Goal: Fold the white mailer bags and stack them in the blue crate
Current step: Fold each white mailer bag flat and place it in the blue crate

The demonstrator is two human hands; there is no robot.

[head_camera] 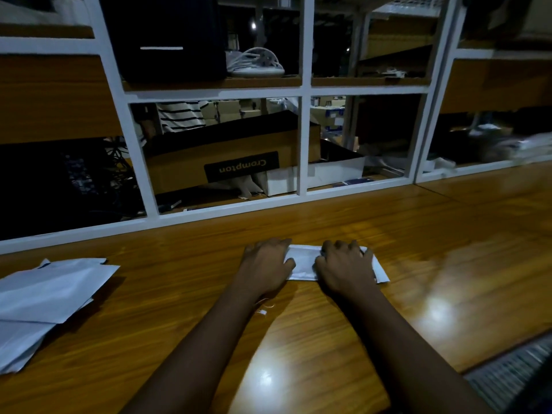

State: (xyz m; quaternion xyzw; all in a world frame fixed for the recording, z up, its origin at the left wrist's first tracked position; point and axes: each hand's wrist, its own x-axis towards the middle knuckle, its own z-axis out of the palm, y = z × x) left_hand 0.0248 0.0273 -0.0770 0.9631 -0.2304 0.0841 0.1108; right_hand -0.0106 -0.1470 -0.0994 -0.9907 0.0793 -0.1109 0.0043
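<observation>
A: Head view: at left, we see loose mailer bags (50, 294) piled on the table (179, 309).

B: Centre, our left hand (265, 264) and right hand (343, 267) press down on one folded bag (303, 261). It is likely light, soft and slippery, so we'd grip its creased edges.

The bench (418, 249) is showing warm orange-brown wood grain in long streaks, with pale patches of glare shining on it. The folded mailer bag (301, 261) in the middle is looking white, while the pile of mailer bags (50, 294) at the near left is reading white with a bluish-grey cast. The far shelf frame (303, 144) is showing white. Behind it a cardboard box (185, 168) is showing tan, its label (242, 166) black with pale lettering. A garment (179, 115) is showing white with dark stripes. At the near right, what may be a mat (513, 372) is looking grey and ribbed.
</observation>
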